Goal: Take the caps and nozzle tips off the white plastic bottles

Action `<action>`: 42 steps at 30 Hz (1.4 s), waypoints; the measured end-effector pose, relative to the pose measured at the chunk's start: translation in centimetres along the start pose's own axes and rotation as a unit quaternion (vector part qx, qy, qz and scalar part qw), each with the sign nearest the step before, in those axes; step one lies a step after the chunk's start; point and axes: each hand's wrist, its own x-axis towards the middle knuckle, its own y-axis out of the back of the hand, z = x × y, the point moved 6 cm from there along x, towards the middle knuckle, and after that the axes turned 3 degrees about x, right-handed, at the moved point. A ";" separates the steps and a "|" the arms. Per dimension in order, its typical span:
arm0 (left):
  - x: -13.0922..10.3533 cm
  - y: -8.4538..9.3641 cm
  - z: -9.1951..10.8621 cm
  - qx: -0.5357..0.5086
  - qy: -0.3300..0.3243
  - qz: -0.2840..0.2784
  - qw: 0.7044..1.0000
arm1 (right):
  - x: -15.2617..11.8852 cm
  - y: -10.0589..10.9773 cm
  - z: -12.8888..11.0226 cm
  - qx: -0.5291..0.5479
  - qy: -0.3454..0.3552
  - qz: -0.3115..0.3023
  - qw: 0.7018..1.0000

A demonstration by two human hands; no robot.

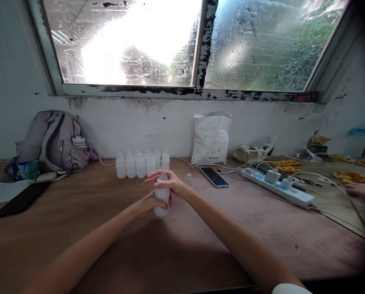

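Observation:
A frosted white baby bottle (161, 210) with a nipple-shaped clear top is upright between my hands, low over the table in front of me. My left hand (149, 202) is closed around its lower body, thumb across the front. Higher up, my right hand (175, 186) grips the bottle's collar with thumb and fingers, some fingers reaching past the top to the left. Several similar bottles (140, 166) stand grouped just behind, near the wall. To the right of my right hand lies a small clear dome cap (188, 179).
On the table (109, 241), a phone (214, 177) and a white power strip (277, 188) with cables lie to the right. A foil pouch (211, 139) leans against the wall. Left are a backpack (55, 141) and a black tablet-like slab (21, 200). Another person's hand (363, 191) is at far right near yellow parts (286, 165).

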 end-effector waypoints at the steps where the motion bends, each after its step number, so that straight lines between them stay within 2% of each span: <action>1: 0.1 0.6 0.1 0.048 -0.001 0.047 0.998 | 0.0 0.2 0.1 -0.024 0.018 0.035 0.999; 4: 0.2 3.2 0.3 0.180 0.002 0.219 0.959 | -0.1 0.8 0.3 -0.103 0.084 0.190 0.973; 5: 0.2 3.7 0.4 0.191 0.001 0.248 0.950 | -0.2 0.8 0.2 -0.118 0.104 0.221 0.962; 6: 0.2 3.9 0.4 0.188 0.001 0.250 0.950 | -0.3 0.7 0.0 -0.121 0.117 0.232 0.958; 7: 0.3 3.8 0.4 0.176 0.002 0.230 0.957 | -0.3 0.6 -0.2 -0.111 0.122 0.223 0.961; 9: 0.2 3.1 0.5 0.149 0.013 0.161 0.976 | -0.2 0.3 -0.8 -0.065 0.103 0.164 0.979; 11: -0.1 1.3 0.7 0.065 0.031 0.035 0.997 | -0.1 0.0 -1.3 -0.007 0.054 0.085 0.995; 13: -0.5 -0.6 1.2 -0.048 0.040 -0.081 0.995 | -0.2 -0.3 -1.6 0.022 0.008 0.020 1.000; 14: -0.6 -1.1 1.5 -0.084 0.035 -0.106 0.990 | -0.3 -0.3 -1.6 0.024 -0.003 0.007 1.000; 15: -0.5 -1.2 1.7 -0.090 0.023 -0.100 0.991 | -0.3 -0.2 -1.6 0.020 -0.003 0.008 1.000; 18: 0.4 0.5 1.8 0.044 -0.018 0.044 0.998 | -0.2 0.2 -1.6 -0.009 0.038 0.079 0.996; 21: 0.7 2.3 1.7 0.154 -0.018 0.186 0.970 | -0.4 0.4 -2.1 -0.039 0.081 0.156 0.984; 22: 0.5 2.6 1.9 0.161 -0.017 0.208 0.965 | -0.6 0.3 -2.5 -0.046 0.093 0.168 0.980; 23: 0.3 2.5 2.1 0.151 -0.020 0.205 0.967 | -0.8 0.2 -3.1 -0.053 0.104 0.171 0.978; 24: 0.2 2.1 2.4 0.125 -0.023 0.175 0.976 | -0.9 0.0 -3.8 -0.058 0.112 0.161 0.979; 26: -0.4 0.5 3.3 0.034 -0.018 0.053 0.998 | -1.3 -0.6 -5.1 -0.056 0.113 0.107 0.986; 27: -0.8 -0.4 3.7 -0.020 -0.003 -0.016 1.000 | -1.4 -1.0 -5.6 -0.047 0.103 0.067 0.991; 29: -1.7 -1.7 4.4 -0.099 0.028 -0.112 0.988 | -1.8 -1.8 -6.2 -0.022 0.078 -0.003 0.997; 30: -1.9 -2.0 4.6 -0.118 0.038 -0.137 0.983 | -1.9 -2.0 -6.3 -0.014 0.066 -0.025 0.997; 32: -2.1 -2.0 4.8 -0.115 0.039 -0.148 0.982 | -2.0 -2.2 -5.9 -0.012 0.051 -0.036 0.998; 34: -1.8 -1.4 4.7 -0.078 0.025 -0.126 0.989 | -1.8 -2.0 -5.0 -0.021 0.041 -0.009 0.999; 36: -1.3 -0.7 4.4 -0.035 0.006 -0.080 0.996 | -1.5 -1.6 -4.1 -0.026 0.035 0.029 0.999; 42: 0.2 0.6 2.6 0.050 -0.024 0.107 0.993 | -1.0 -0.5 -3.2 -0.024 0.085 0.112 0.990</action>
